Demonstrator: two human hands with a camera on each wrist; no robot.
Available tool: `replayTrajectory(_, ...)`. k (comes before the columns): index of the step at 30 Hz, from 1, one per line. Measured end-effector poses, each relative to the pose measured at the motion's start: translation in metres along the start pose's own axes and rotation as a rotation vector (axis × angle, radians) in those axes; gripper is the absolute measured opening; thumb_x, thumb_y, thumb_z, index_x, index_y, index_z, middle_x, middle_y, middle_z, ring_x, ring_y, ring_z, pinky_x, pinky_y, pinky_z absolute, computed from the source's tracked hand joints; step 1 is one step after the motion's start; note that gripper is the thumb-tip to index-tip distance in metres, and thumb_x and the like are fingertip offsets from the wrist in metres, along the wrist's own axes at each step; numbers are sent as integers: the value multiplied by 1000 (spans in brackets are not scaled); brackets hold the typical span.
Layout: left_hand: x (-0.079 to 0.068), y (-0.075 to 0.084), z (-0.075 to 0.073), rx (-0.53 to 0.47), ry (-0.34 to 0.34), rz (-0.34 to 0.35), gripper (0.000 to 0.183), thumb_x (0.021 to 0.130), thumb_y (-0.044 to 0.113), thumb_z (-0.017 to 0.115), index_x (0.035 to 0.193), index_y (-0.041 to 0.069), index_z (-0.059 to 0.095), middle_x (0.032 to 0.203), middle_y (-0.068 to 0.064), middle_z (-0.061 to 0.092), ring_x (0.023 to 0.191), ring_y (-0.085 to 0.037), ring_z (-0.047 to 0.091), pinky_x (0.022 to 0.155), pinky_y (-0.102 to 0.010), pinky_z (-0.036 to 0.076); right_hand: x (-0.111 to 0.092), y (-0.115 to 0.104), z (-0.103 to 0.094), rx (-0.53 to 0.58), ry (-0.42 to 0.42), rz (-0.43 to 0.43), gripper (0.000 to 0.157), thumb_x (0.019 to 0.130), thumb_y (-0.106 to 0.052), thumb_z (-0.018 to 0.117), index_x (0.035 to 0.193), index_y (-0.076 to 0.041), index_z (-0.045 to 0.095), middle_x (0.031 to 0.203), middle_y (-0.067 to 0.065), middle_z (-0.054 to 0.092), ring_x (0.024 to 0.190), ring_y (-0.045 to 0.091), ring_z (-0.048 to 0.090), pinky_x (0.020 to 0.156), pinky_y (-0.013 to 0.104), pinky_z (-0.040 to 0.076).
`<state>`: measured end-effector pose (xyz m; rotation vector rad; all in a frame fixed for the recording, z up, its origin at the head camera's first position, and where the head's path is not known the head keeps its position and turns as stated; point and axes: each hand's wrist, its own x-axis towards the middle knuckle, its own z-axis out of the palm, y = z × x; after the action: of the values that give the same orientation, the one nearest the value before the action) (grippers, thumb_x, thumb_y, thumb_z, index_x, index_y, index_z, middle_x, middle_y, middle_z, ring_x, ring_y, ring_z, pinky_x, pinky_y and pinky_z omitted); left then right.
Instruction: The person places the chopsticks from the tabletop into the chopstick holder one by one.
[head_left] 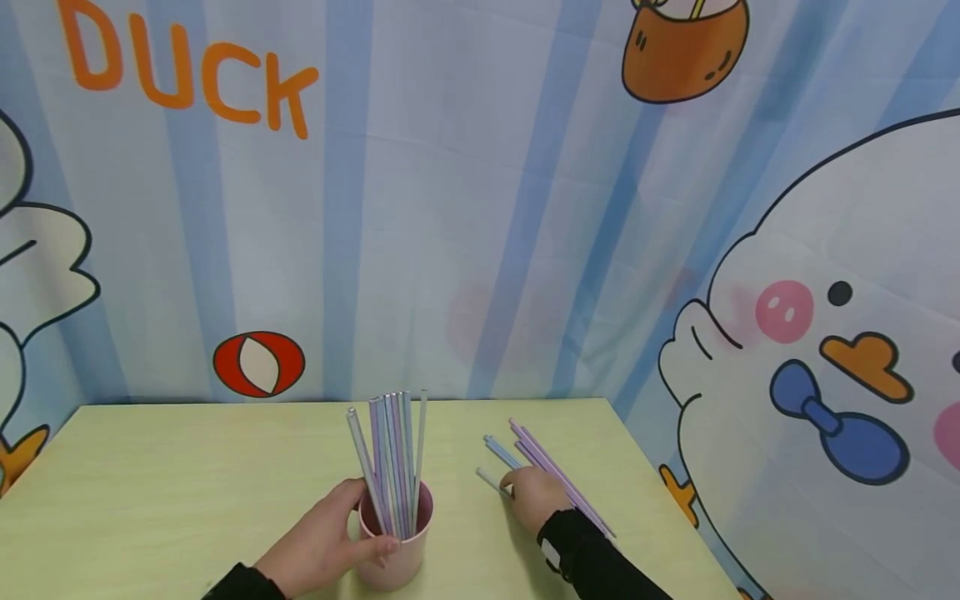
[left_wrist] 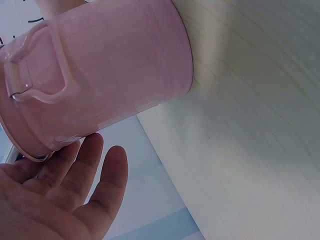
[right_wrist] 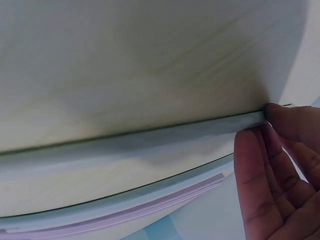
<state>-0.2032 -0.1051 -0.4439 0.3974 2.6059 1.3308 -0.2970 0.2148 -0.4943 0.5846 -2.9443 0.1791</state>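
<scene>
A pink cup [head_left: 402,565] with a small side handle [left_wrist: 61,65] stands upright on the table, holding a bundle of pastel straws [head_left: 395,458]. My left hand [head_left: 322,533] grips its rim, thumb on the near side and fingers around the far left side. On the right, my right hand [head_left: 536,498] pinches one pale straw [right_wrist: 150,145] between thumb and fingers, low at the tabletop. Beside that straw lie several loose ones: blue straws [head_left: 501,450] and purple straws [head_left: 555,467], partly hidden under the hand and sleeve in the head view.
The light wooden table [head_left: 187,475] ends at a blue-striped curtain [head_left: 435,208] with duck drawings, which hangs behind it and along the right side. A black sleeve with a wrist strap [head_left: 570,546] extends over the table's right part.
</scene>
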Motion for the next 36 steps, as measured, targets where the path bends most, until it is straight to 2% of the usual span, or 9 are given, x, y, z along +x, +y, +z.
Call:
replayTrajectory(6,1,0,0,-5,-1,-14,91,70,53,78,141,15,37,134,-8,50,107,-22,47,100,-59,41,3,-9,-4,37,-19,-5,20,81,-4,69,98,-13,73,79,0,69,69,7,56,65,29,52)
replayTrajectory(11,0,1,0,-7,5,-21,90,69,51,79,141,15,37,134,-7,50,108,-21,48,99,-58,42,9,-18,-16,91,-30,-3,24,81,-5,70,103,-13,72,84,-1,69,71,6,54,65,28,51)
replayTrajectory(16,1,1,1,-9,8,-28,90,69,50,79,140,15,38,134,-7,51,107,-21,48,99,-57,42,13,-27,-35,154,20,-40,26,83,-6,69,108,-11,69,85,-1,68,70,5,52,60,24,48)
replayTrajectory(21,1,1,1,-7,9,-29,91,69,51,79,141,14,37,135,-8,50,109,-23,48,98,-60,41,14,-36,-61,308,82,-58,28,87,-7,64,115,-7,64,83,2,65,68,6,55,56,25,49)
replayTrajectory(25,0,1,1,-9,9,-26,91,69,51,79,141,14,37,136,-9,49,110,-23,47,99,-61,40,17,-43,-80,450,114,-15,31,90,-9,61,121,-9,58,87,1,61,72,9,56,58,28,51)
replayTrajectory(30,1,1,1,-15,5,-24,91,69,51,79,141,15,37,136,-8,49,110,-23,47,100,-60,40,24,-50,-102,600,227,23,33,92,-12,61,124,-12,54,92,1,59,80,11,56,67,33,52)
replayTrajectory(36,1,0,0,-16,9,-26,90,69,51,79,141,16,37,135,-7,49,109,-22,47,100,-58,41,28,-64,-130,770,321,-2,34,92,-14,60,125,-10,52,98,6,59,87,15,57,76,39,54)
